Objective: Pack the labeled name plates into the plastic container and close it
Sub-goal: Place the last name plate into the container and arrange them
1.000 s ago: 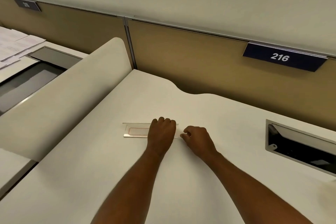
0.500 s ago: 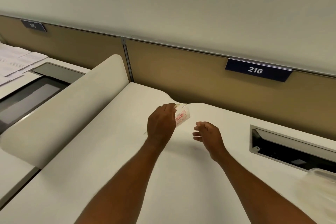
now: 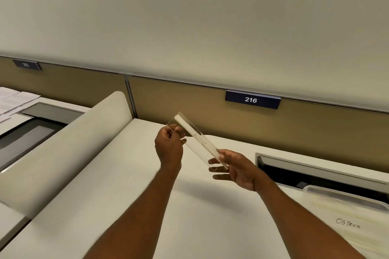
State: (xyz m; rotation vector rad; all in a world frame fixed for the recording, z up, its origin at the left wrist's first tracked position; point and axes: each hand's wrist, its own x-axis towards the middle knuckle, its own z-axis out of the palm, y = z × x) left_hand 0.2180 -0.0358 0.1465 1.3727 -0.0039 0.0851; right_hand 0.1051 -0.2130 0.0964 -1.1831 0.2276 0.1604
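At centre frame the left hand [image 3: 169,147] pinches the upper left end of a clear plate [image 3: 197,141] in its fingers, holding it tilted above the white bench [image 3: 130,185]. The right hand [image 3: 237,169] grips the plate's lower right end, thumb on top. At lower right a plastic container [image 3: 345,212] marked "OSTRICH" lies on the bench.

An office with rows of numbered desks: a tan partition panel [image 3: 189,99] runs along the back edge of a white desk [image 3: 134,174], bearing a dark blue sign [image 3: 252,99] reading 216, with a second numbered sign [image 3: 26,64] over the neighbouring desk, where papers [image 3: 12,99] lie at the far left edge
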